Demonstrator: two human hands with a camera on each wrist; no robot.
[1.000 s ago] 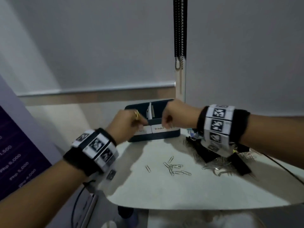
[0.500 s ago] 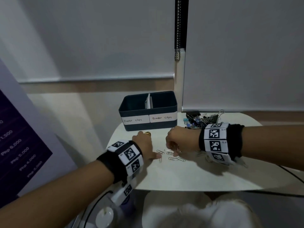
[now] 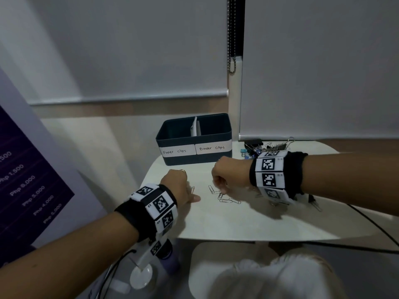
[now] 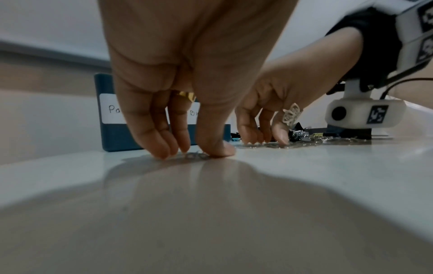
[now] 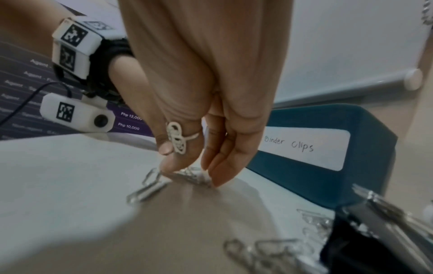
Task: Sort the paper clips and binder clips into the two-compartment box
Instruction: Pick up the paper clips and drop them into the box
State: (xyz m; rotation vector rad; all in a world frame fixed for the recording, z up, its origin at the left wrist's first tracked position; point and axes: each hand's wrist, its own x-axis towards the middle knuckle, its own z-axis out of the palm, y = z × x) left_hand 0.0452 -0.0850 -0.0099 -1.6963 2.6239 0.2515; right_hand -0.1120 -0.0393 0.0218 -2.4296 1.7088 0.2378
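Note:
A dark blue two-compartment box [image 3: 194, 161] stands at the back of the small white table [image 3: 237, 223], labelled "Paper clips" on the left and "Binder clips" on the right. Several silver paper clips [image 3: 230, 200] lie loose in front of it. My left hand [image 3: 191, 194] is down on the table, its thumb and fingertips pinching a single paper clip [image 4: 195, 155]. To its right, my right hand [image 3: 220, 189] pinches a small cluster of paper clips [image 5: 189, 173] between thumb and fingers. A pile of black binder clips [image 3: 253, 145] sits behind my right wrist.
A purple price sign [image 3: 32, 180] leans at the left. A black cable [image 3: 371, 225] crosses the table's right end. A bead chain [image 3: 231, 39] hangs from the blinds behind the box. More paper clips [image 5: 257, 254] and a black binder clip [image 5: 374, 241] lie under my right wrist.
A second ago both hands were up at the box's front edge. They have since come down toward me onto the loose paper clips and closed their fingertips on them.

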